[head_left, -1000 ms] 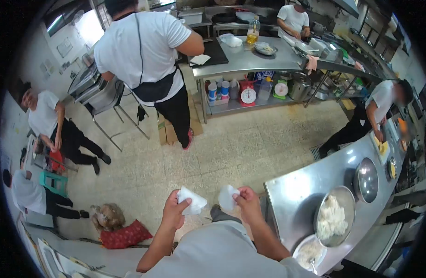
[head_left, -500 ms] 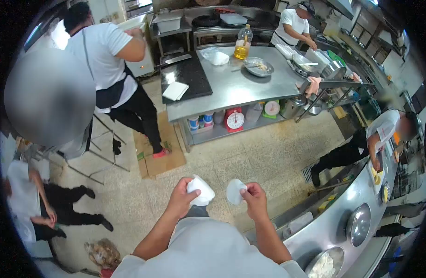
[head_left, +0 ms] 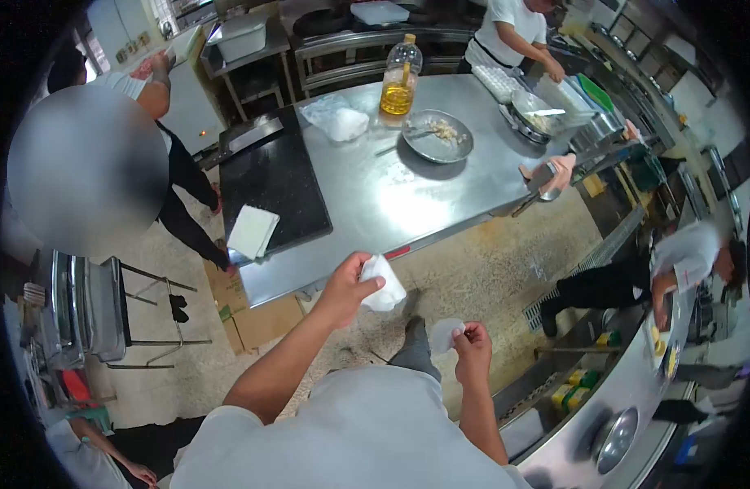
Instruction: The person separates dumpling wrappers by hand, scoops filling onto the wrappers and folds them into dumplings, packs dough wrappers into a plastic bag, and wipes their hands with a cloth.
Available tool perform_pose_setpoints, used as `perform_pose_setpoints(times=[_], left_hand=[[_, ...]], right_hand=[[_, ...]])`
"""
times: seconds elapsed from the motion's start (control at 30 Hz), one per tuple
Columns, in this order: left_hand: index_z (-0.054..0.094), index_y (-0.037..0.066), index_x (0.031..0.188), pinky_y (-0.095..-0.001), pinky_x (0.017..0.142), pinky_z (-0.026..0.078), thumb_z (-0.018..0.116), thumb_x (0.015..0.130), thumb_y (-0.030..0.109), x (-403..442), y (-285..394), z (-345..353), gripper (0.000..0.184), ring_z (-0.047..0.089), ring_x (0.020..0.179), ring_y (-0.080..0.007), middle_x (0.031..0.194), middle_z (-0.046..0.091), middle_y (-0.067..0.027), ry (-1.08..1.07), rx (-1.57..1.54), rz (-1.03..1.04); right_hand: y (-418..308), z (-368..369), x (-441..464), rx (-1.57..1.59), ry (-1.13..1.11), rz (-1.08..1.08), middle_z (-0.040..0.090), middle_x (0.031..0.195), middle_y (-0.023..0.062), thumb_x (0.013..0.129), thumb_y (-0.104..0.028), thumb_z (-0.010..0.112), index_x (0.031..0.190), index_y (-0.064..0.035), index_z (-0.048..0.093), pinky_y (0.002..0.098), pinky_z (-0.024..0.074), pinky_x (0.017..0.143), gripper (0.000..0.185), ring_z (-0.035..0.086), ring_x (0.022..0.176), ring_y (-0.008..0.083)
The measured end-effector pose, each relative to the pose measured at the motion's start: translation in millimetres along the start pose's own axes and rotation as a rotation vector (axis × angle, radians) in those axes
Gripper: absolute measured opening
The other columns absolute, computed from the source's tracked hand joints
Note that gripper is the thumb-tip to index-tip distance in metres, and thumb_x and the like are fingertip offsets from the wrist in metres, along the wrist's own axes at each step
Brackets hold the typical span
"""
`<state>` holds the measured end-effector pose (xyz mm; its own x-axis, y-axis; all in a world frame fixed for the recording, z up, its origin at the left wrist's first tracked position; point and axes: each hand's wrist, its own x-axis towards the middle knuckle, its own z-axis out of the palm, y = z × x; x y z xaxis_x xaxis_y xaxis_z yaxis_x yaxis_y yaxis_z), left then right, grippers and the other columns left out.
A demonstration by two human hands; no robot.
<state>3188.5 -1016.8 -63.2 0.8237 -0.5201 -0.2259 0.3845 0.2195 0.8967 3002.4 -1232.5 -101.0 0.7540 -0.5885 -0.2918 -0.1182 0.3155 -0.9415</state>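
My left hand (head_left: 348,292) is closed on a white folded cloth-like stack (head_left: 384,283), held near the front edge of the steel table (head_left: 350,196). Lower and to the right, my right hand (head_left: 472,352) pinches a thin, round white sheet (head_left: 446,334) between thumb and fingers. The two hands are apart. On the table lie a black board (head_left: 273,183) with a folded white cloth (head_left: 253,231) and a cleaver (head_left: 256,135), a plastic bag (head_left: 339,121), an oil bottle (head_left: 399,85) and a metal bowl (head_left: 437,136) with food scraps.
A person (head_left: 509,37) works behind the table, another (head_left: 684,261) at the right counter, and one (head_left: 151,98) stands at the left. Stacked trays on a metal-legged stand (head_left: 151,318) are at the left. A metal bowl (head_left: 615,440) sits lower right.
The view has moved closer to the steel table. My left hand has risen toward its front edge with the white stack; my right hand still holds the round sheet, now lower.
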Motion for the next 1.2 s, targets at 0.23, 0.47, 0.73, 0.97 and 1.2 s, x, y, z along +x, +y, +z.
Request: perform_pose_setpoints(times=[0.23,0.47,0.73,0.97,1.2], left_hand=[[0.047,0.003,0.124,-0.0329,0.089,0.05,0.066,0.085,-0.001,166.2,31.5,45.7,0.044,0.06,0.098,-0.015,0.108,0.06,-0.0065,0.049,-0.288,0.108],[0.053,0.005,0.125,-0.0344,0.091,0.048,0.067,0.09,0.014,264.0,-14.7,11.1,0.039,0.059,0.105,-0.0181,0.117,0.061,-0.0079,0.523,0.574,0.121],[0.05,0.007,0.135,-0.0399,0.097,0.047,0.042,0.094,0.064,286.0,-67.3,-10.2,0.07,0.059,0.114,-0.024,0.128,0.059,-0.009,-0.412,-1.279,-0.066],[0.046,0.0,0.137,-0.0528,0.108,0.037,0.038,0.098,0.057,249.6,38.7,11.6,0.07,0.052,0.125,-0.0339,0.135,0.054,-0.0174,0.208,-0.983,0.146],[0.048,0.0,0.133,-0.0433,0.105,0.041,0.049,0.099,0.038,240.7,19.8,25.2,0.052,0.054,0.122,-0.029,0.13,0.058,-0.0131,0.254,-0.884,0.232]], right_hand=[[-76.1,-13.7,202.6,-0.209,-0.063,-0.221,0.059,0.085,-0.0011,0.085,0.001,0.066,0.094,-0.006,0.059,0.0228,0.043,0.07,0.014,0.053,0.077,0.0077],[-197.6,42.9,338.1,-0.432,-0.172,-0.462,0.06,0.084,0.0016,0.086,-0.003,0.067,0.095,-0.0005,0.059,0.024,0.0452,0.068,0.012,0.054,0.072,0.0095],[-144.4,178.0,346.5,-0.754,-0.921,-0.776,0.063,0.088,0.0161,0.083,-0.005,0.066,0.095,-0.0014,0.065,0.0379,0.0513,0.067,0.013,0.063,0.074,0.0319],[-114.7,265.3,434.6,-1.172,-0.646,-0.995,0.057,0.1,0.0181,0.079,-0.018,0.072,0.106,-0.0035,0.062,0.0448,0.0511,0.077,0.032,0.06,0.093,0.0362],[-82.3,285.1,485.1,-1.388,-0.855,-0.989,0.054,0.1,0.02,0.083,-0.012,0.062,0.101,-0.0074,0.064,0.0475,0.0517,0.075,0.019,0.062,0.088,0.0389]])
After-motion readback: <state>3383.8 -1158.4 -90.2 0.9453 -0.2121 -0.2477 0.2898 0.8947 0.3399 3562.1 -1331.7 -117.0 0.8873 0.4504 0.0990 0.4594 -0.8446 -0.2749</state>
